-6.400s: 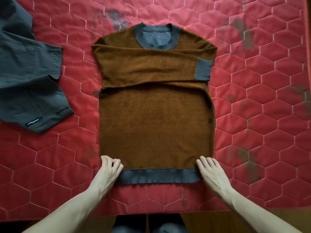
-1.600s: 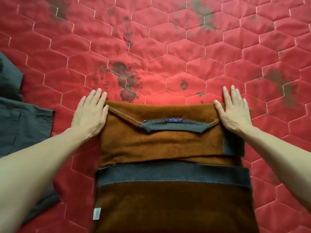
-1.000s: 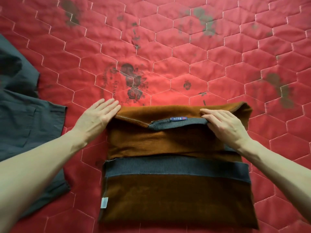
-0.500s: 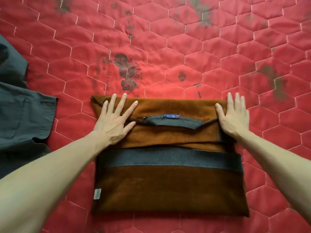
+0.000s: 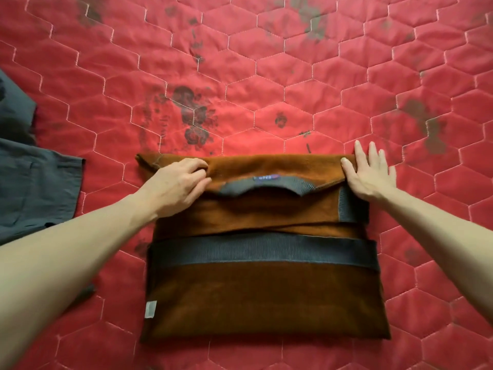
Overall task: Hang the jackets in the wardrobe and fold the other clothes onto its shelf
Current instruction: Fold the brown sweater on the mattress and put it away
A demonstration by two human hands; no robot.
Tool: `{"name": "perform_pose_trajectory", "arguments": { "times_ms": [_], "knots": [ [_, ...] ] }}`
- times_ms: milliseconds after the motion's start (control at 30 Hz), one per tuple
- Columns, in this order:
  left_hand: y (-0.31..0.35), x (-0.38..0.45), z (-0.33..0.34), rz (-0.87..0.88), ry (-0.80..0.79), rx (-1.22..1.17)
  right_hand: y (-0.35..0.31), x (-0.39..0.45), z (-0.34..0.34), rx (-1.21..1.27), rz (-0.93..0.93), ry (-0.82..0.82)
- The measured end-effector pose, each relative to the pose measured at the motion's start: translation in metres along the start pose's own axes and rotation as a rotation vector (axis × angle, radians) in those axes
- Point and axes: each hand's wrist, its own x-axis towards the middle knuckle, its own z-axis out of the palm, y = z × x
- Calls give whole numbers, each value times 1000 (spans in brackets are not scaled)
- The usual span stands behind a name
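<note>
Head view: folded brown sweater (image 5: 266, 276) lies on the red quilted bed (image 5: 293, 76). Left hand (image 5: 178, 182) pinches its top fold; right hand (image 5: 369, 174) presses flat. Soft, limp knit, probably light; best lifted from beneath both sides.

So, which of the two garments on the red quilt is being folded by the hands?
The brown sweater with grey trim, in the middle: the left hand pinches its top fold and the right hand presses its corner. The dark grey garment at the left edge lies untouched.
</note>
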Motion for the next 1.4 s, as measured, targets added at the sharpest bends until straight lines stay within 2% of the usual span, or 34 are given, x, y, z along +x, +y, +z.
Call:
{"name": "perform_pose_trajectory", "arguments": {
  "times_ms": [33,100,167,233,300,367,600,700,767,833,900,933,1000,1100,1200,1300,1400],
  "knots": [
    [-2,-4,5,35,-32,39,-3,1,-4,-45,-11,26],
    [0,-7,14,-36,3,38,-17,-2,-9,-84,-119,184],
    [8,-4,21,-216,104,-28,-39,-12,-6,-41,-308,317],
    [14,-3,29,-425,69,-45,-51,-21,9,-58,-413,288],
    [9,-11,35,-627,-72,10,-45,-23,27,-58,-316,242],
    [-2,-20,38,-736,-150,44,-25,-20,37,5,-190,280],
    [0,-26,38,-804,-209,29,-3,-19,44,84,-144,304],
    [33,-40,38,-666,-108,130,-1,-44,54,4,-203,380],
    [64,-56,37,-428,-33,156,4,-70,59,-164,-436,449],
    [98,-80,39,-115,-23,113,14,-98,63,-249,-743,485],
    [125,-113,47,139,-117,124,28,-131,73,-256,-980,443],
    [133,-131,51,200,-195,140,38,-148,80,-274,-1054,384],
    [144,-162,57,201,-322,141,60,-178,94,-363,-1114,232],
    [148,-197,59,113,-384,144,90,-210,107,-444,-1039,112],
    [147,-214,58,86,-420,207,99,-226,117,-460,-982,73],
    [144,-220,58,63,-330,294,94,-234,116,-484,-902,50],
    [142,-226,56,-63,-305,265,94,-240,119,-453,-831,126]
  ]
}}
